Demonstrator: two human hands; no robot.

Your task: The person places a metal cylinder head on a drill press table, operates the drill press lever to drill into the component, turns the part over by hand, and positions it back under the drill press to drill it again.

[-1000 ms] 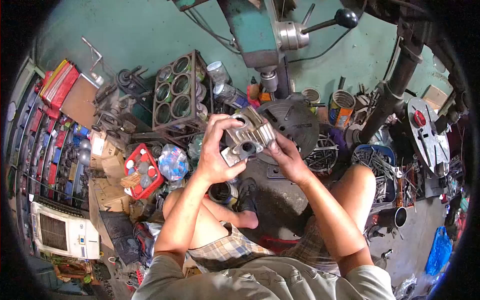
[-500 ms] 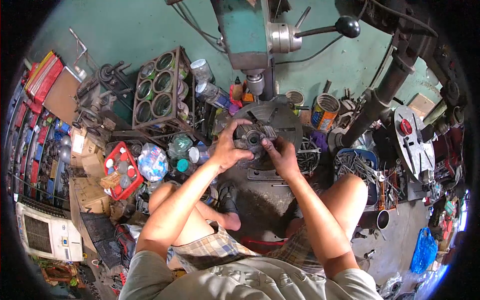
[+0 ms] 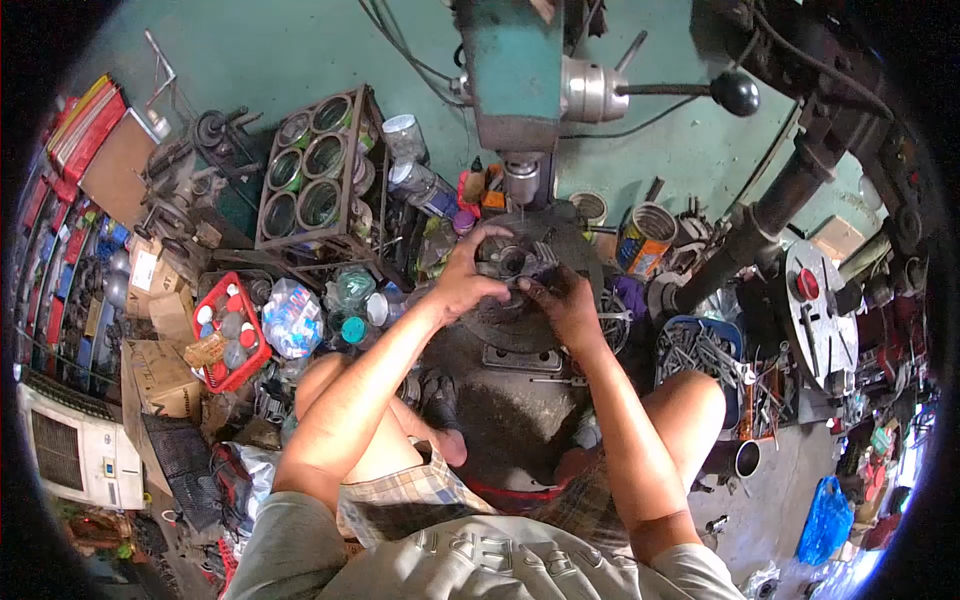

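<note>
Between my two hands is a dark, greasy metal part with a round hole [image 3: 513, 263] and ridged, fin-like edges. My left hand [image 3: 466, 284] grips its left side, with fingers curled over the far edge and the thumb at the near side. My right hand [image 3: 566, 308] closes on its lower right side, thumb near the hole. The part is over the round drill press table [image 3: 582, 232]; whether it rests there, I cannot tell. Behind it hangs the drill chuck [image 3: 522, 182] of the green drill press [image 3: 515, 90].
A black-knobbed feed lever [image 3: 735, 92] sticks out rightward. At left stand a rack of round cans [image 3: 322, 165] and a red basket [image 3: 235, 350]. To the right are a tin can [image 3: 648, 238], a blue tub of wrenches [image 3: 700, 350] and a steel column [image 3: 765, 235].
The camera view has shifted, so the drill press appears farther right. The metal part has turned slightly in my hands, with both still gripping it.
</note>
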